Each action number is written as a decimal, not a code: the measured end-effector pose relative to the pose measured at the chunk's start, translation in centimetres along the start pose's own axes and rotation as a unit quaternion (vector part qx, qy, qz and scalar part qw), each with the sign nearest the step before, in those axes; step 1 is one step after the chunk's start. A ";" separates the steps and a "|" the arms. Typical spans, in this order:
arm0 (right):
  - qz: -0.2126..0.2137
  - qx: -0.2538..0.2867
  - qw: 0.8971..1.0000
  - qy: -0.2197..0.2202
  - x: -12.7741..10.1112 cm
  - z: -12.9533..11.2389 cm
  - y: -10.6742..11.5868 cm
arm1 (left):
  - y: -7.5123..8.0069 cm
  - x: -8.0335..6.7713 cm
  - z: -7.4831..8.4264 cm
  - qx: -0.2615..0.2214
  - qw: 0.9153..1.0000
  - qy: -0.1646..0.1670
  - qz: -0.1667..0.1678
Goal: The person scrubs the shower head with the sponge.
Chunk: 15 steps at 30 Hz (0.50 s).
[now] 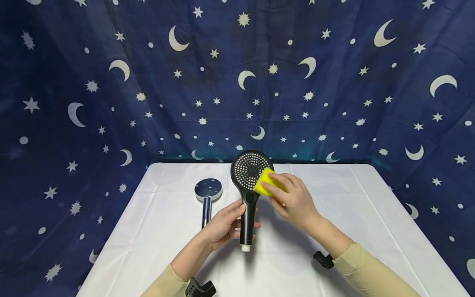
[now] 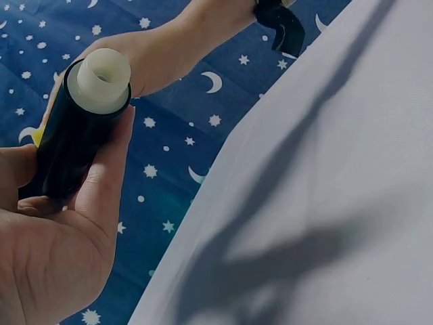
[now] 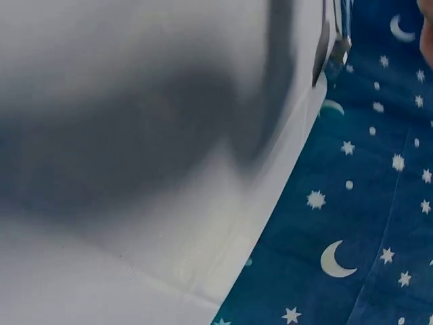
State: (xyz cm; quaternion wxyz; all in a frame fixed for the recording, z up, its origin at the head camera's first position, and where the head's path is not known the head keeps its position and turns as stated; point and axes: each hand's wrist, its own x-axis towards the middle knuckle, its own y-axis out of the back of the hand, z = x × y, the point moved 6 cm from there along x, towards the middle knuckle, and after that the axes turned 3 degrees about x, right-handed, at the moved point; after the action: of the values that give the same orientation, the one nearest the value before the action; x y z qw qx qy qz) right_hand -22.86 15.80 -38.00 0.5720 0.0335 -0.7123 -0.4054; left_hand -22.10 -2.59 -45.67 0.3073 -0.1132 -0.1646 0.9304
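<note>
In the head view, a black handheld shower head (image 1: 246, 165) is held up over the table, its face of pale nozzles toward me. My left hand (image 1: 222, 226) grips its handle, with fingers curled behind. From the left wrist view, the white threaded end (image 2: 103, 76) of the handle points at the camera above my left palm (image 2: 57, 261). My right hand (image 1: 296, 201) pinches a yellow sponge (image 1: 264, 181) against the lower right of the nozzle face. Only a sliver of a hand (image 3: 427, 40) shows in the right wrist view.
A chrome shower head (image 1: 208, 190) lies on the white-covered table (image 1: 163, 214), left of the black one; my left hand hides its handle's lower end. Behind the table hangs a dark blue curtain (image 1: 222, 82) with moons and stars. Dark wrist cameras (image 1: 323, 260) sit by both sleeves.
</note>
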 end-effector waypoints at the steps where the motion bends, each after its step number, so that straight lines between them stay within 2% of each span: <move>1: 0.001 0.002 1.000 -0.016 -0.1 0.2 0.0 | 0.0 0.0 0.0 -0.002 1.000 0.001 0.000; 4: -0.011 0.038 0.999 -0.014 -0.4 -0.6 -0.2 | 0.2 0.0 0.0 -0.009 1.000 0.000 0.000; 7: -0.030 0.092 0.994 0.047 -0.8 -3.3 -0.3 | 0.7 0.0 0.1 -0.013 1.000 -0.004 0.016; 11: -0.057 0.145 0.977 0.148 -1.6 -7.0 -0.1 | 1.5 0.0 0.1 -0.008 0.999 -0.007 0.037; 13: -0.070 0.155 0.970 0.177 -1.7 -7.8 -0.2 | 1.7 0.1 0.2 -0.007 0.999 -0.005 0.036; 15: -0.076 0.152 0.968 0.182 -1.6 -7.6 -0.4 | 1.8 0.1 0.2 -0.010 0.999 -0.004 0.034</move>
State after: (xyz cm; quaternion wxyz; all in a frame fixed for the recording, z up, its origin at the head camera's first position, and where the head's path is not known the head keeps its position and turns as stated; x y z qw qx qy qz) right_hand -16.06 12.25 -39.33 0.6476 0.2475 -0.6450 -0.3215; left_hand -23.20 -3.95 -46.18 0.2733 -0.1186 -0.1714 0.9391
